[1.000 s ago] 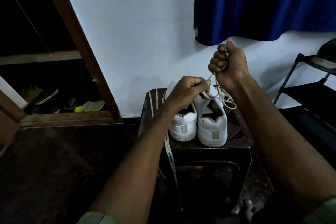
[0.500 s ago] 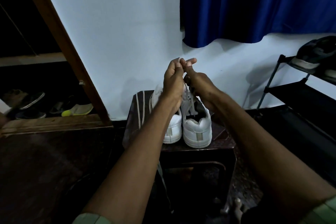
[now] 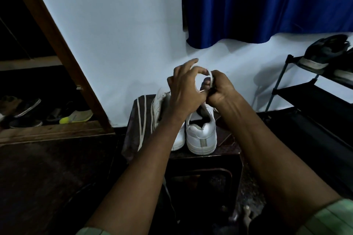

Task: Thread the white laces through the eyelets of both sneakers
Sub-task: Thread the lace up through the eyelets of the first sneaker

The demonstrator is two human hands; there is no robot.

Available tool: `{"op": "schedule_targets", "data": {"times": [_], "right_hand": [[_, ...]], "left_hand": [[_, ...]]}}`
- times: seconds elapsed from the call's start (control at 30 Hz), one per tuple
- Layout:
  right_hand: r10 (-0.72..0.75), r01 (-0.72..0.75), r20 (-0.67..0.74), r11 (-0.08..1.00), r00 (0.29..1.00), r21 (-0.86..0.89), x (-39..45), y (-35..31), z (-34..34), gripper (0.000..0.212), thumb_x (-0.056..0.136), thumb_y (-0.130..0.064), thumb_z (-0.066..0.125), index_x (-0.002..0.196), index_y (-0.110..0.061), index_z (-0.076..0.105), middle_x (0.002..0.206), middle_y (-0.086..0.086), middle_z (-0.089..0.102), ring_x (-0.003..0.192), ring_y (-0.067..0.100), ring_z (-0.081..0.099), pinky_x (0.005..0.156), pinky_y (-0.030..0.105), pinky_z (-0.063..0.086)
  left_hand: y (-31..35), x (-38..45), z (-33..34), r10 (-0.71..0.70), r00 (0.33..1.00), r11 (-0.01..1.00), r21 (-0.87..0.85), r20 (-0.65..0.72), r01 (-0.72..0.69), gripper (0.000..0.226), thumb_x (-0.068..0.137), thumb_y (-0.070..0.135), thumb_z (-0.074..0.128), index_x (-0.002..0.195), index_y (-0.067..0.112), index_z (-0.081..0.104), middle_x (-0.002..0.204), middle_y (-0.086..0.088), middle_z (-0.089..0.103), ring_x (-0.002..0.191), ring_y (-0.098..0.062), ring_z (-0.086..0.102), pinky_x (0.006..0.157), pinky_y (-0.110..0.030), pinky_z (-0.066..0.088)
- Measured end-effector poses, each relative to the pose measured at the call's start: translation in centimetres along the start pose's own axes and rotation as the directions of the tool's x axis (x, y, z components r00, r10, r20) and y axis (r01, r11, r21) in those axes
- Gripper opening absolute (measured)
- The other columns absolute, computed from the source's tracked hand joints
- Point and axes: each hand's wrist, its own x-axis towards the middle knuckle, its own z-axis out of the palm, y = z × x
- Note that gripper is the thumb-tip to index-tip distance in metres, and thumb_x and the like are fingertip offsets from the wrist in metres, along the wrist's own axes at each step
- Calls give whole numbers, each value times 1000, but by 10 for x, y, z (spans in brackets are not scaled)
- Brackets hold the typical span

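Two white sneakers stand heel-toward-me on a small dark stool: the right sneaker shows plainly, the left sneaker is half hidden behind my left forearm. Above the right sneaker's tongue my right hand grips a white lace, which loops over its fingers. My left hand curls beside it, thumb and fingers arched around the same lace loop and touching my right hand. A second white lace lies loose across the stool's left side and hangs over its front edge.
A white wall rises behind the stool, with a blue curtain above. At the right a black shoe rack carries a dark shoe. At the left a wooden frame borders a dark recess with several shoes. The floor is dark.
My right hand came down from its raised pull and both hands met above the right sneaker. They now work a lace loop between the fingers.
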Motion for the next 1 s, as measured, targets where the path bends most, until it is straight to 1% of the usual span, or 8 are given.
{"op": "schedule_targets", "data": {"times": [0.07, 0.13, 0.23, 0.3, 0.4, 0.6, 0.73, 1.0], "right_hand": [[30, -30, 14, 999, 999, -27, -1, -4, -1, 32, 103, -14, 47, 71, -14, 41, 39, -2, 31, 29, 9, 26, 33, 16, 26], [51, -50, 43, 998, 998, -26, -5, -7, -2, 34, 106, -21, 51, 74, -13, 42, 40, 0, 31, 27, 9, 24, 30, 16, 29], [3, -2, 73, 1000, 997, -8, -1, -16, -8, 36, 107, -31, 53, 76, -15, 43, 42, -2, 26, 28, 9, 18, 26, 18, 23], [-70, 74, 82, 996, 994, -45, 3, -20, -13, 30, 107, -38, 53, 92, -13, 54, 41, -5, 29, 32, 8, 17, 29, 20, 19], [-199, 199, 20, 961, 980, -192, 4, -17, -19, 42, 104, -48, 54, 106, -9, 69, 51, -4, 41, 37, 8, 29, 38, 21, 28], [-394, 348, 20, 785, 919, -512, -4, 6, -13, 56, 102, -55, 47, 94, -10, 79, 75, 4, 69, 61, 15, 62, 44, 20, 43], [-340, 244, -20, 714, 940, -656, 5, 17, -15, 38, 96, -44, 54, 76, -15, 68, 62, 2, 63, 55, 19, 56, 51, 27, 41], [-311, 192, -111, 790, 944, -582, 25, -5, -40, 38, 93, -43, 70, 91, -5, 72, 73, 10, 71, 60, 24, 66, 56, 31, 53]], "left_hand": [[0, 1, -3, -33, 999, 984, -175, 27, 38, 48, 73, 25, 80, 115, 24, 56, 128, 10, 57, 106, -12, 62, 88, -43, 51], [-4, 2, -6, -106, 958, 917, -347, 266, 197, 61, 80, 23, 84, 128, 21, 48, 121, 6, 64, 92, -11, 69, 85, -38, 57], [-13, 2, -13, -142, 842, 844, -381, 521, 378, 79, 81, 34, 85, 148, 20, 44, 109, -2, 75, 92, -16, 74, 94, -37, 58], [-13, 3, -19, -99, 814, 832, -401, 573, 383, 69, 85, 33, 84, 145, 16, 55, 95, -3, 78, 84, -15, 75, 91, -36, 59], [-4, 7, -27, -51, 811, 791, -473, 582, 389, 35, 90, 18, 82, 123, 10, 73, 89, -6, 80, 78, -12, 74, 78, -27, 58], [3, 6, -19, -289, 853, 701, -512, 434, 497, 16, 84, 0, 74, 95, 9, 82, 82, -11, 80, 77, -25, 79, 77, -35, 63], [6, 6, -9, -246, 914, 879, -324, 324, 351, 23, 76, -1, 66, 82, 16, 81, 70, 5, 76, 65, -3, 70, 65, -24, 54], [0, 15, -16, -153, 882, 813, -450, 445, 368, 30, 86, -5, 67, 110, 8, 80, 92, -5, 81, 86, -22, 79, 89, -46, 63]]}}
